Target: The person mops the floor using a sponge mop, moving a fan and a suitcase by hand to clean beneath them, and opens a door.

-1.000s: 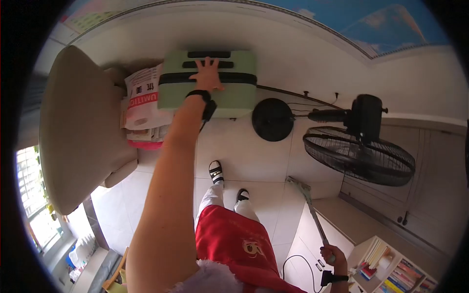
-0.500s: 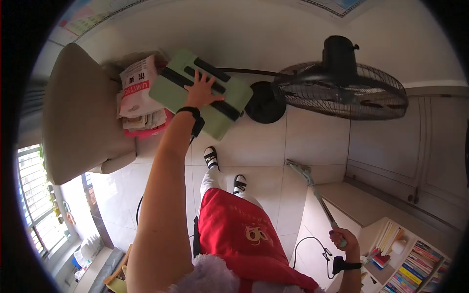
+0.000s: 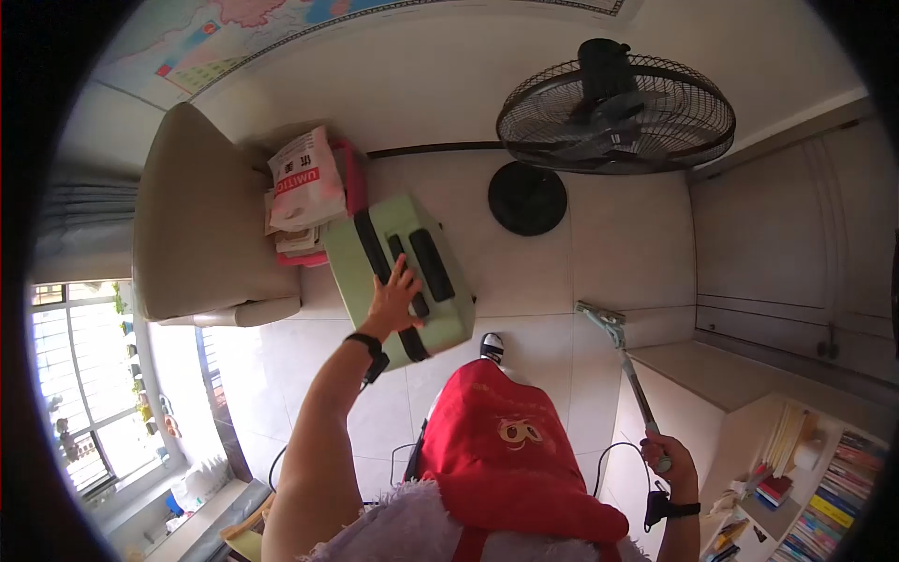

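Observation:
On top of the light green suitcase [image 3: 361,267], my left hand [image 3: 393,304] lies with its fingers spread, beside the suitcase's black handles. The suitcase stands on the tiled floor, turned at an angle, between the pink bin of bags and my feet. At the lower right, my right hand [image 3: 670,456] is wrapped round the handle of a mop [image 3: 639,389]. The mop's flat head touches the floor near the white cabinet's corner.
A black standing fan [image 3: 613,117] is by the wall, its round base [image 3: 527,199] on the floor. A beige sofa chair [image 3: 211,225] and a white bag [image 3: 307,183] are at left. Bookshelves [image 3: 787,506] stand at lower right, and closed cabinet doors [image 3: 777,234] at right.
The green suitcase has come away from the wall towards me and turned, with my left hand staying on it. My right hand still holds the mop. The view has shifted.

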A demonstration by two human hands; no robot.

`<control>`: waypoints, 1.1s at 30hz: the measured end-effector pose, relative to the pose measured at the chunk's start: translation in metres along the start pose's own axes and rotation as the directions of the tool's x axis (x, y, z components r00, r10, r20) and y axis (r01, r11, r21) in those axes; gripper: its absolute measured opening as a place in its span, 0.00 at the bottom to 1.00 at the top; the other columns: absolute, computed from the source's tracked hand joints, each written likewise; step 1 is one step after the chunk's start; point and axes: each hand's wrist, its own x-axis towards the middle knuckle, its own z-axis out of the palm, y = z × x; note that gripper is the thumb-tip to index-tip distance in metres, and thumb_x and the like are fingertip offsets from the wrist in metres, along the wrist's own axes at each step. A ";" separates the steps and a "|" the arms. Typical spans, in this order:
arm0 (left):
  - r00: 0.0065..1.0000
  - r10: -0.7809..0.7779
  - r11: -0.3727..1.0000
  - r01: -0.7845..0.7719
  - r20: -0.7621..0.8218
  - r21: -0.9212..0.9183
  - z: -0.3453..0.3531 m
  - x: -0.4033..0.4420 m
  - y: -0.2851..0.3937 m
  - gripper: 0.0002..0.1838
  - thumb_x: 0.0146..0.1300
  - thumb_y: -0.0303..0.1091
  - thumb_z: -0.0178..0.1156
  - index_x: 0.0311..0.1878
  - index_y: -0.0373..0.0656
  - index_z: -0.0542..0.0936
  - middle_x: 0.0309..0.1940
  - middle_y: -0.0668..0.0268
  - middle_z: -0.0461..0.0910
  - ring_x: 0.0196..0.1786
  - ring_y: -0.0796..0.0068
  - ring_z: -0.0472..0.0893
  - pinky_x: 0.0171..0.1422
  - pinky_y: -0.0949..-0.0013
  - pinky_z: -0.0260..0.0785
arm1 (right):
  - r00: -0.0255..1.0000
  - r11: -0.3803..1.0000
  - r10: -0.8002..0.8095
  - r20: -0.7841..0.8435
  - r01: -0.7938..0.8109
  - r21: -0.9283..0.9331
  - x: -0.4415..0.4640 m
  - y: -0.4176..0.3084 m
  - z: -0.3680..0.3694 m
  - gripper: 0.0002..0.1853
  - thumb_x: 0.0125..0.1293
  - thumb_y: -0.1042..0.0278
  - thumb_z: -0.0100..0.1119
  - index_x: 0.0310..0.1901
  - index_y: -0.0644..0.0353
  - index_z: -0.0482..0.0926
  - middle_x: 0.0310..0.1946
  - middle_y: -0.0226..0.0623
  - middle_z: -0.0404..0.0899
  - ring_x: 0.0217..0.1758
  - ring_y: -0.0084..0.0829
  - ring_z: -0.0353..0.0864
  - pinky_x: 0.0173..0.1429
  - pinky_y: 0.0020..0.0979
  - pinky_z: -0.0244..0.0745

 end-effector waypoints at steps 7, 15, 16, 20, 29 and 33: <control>0.999 -0.002 0.998 0.005 0.048 -0.067 0.056 -0.125 0.024 0.45 0.28 0.62 0.68 0.54 0.53 0.69 0.62 0.66 0.57 0.72 0.60 0.36 0.60 0.33 0.51 | 0.999 0.987 -0.032 0.015 0.034 -0.160 0.009 -0.001 -0.010 0.09 0.64 0.69 0.51 0.30 0.62 0.63 0.17 0.26 0.64 0.16 0.13 0.64 0.18 0.13 0.62; 0.977 -0.151 0.958 0.183 0.153 -0.220 0.116 -0.261 0.054 0.45 0.28 0.53 0.72 0.55 0.49 0.69 0.62 0.62 0.56 0.72 0.58 0.36 0.62 0.32 0.47 | 0.971 0.953 -0.240 0.012 0.238 -0.188 0.011 0.022 0.002 0.07 0.59 0.74 0.52 0.29 0.61 0.63 0.17 0.23 0.65 0.15 0.11 0.66 0.18 0.12 0.63; 0.975 -0.166 0.954 0.196 0.145 -0.228 0.122 -0.275 0.060 0.44 0.29 0.53 0.72 0.54 0.49 0.69 0.62 0.62 0.56 0.72 0.57 0.36 0.62 0.32 0.48 | 0.910 0.869 -0.414 0.031 0.405 -0.284 0.013 0.034 -0.003 0.07 0.58 0.77 0.51 0.28 0.61 0.63 0.17 0.24 0.65 0.16 0.12 0.66 0.19 0.13 0.64; 0.965 -0.220 0.930 0.252 0.144 -0.267 0.153 -0.330 0.073 0.40 0.30 0.51 0.71 0.52 0.50 0.70 0.61 0.60 0.56 0.72 0.56 0.36 0.60 0.31 0.49 | 0.996 0.995 -0.076 -0.049 0.073 -0.075 -0.007 0.070 0.046 0.06 0.58 0.78 0.48 0.27 0.60 0.63 0.16 0.22 0.63 0.15 0.11 0.64 0.18 0.13 0.62; 0.900 -0.326 0.847 0.413 0.288 -0.334 0.178 -0.411 0.107 0.42 0.35 0.52 0.69 0.56 0.45 0.67 0.63 0.57 0.55 0.71 0.51 0.34 0.59 0.32 0.52 | 0.990 0.984 -0.077 0.120 0.096 -0.153 -0.048 0.150 0.105 0.05 0.61 0.74 0.46 0.31 0.59 0.61 0.20 0.22 0.60 0.17 0.11 0.61 0.20 0.13 0.59; 0.836 -0.267 0.863 0.428 0.480 -0.266 0.188 -0.412 0.104 0.37 0.43 0.59 0.61 0.54 0.45 0.70 0.58 0.60 0.63 0.69 0.51 0.46 0.55 0.41 0.59 | 0.961 0.991 0.057 0.269 -0.087 0.103 -0.038 0.153 0.133 0.07 0.62 0.73 0.44 0.41 0.64 0.62 0.20 0.25 0.61 0.15 0.14 0.62 0.20 0.17 0.62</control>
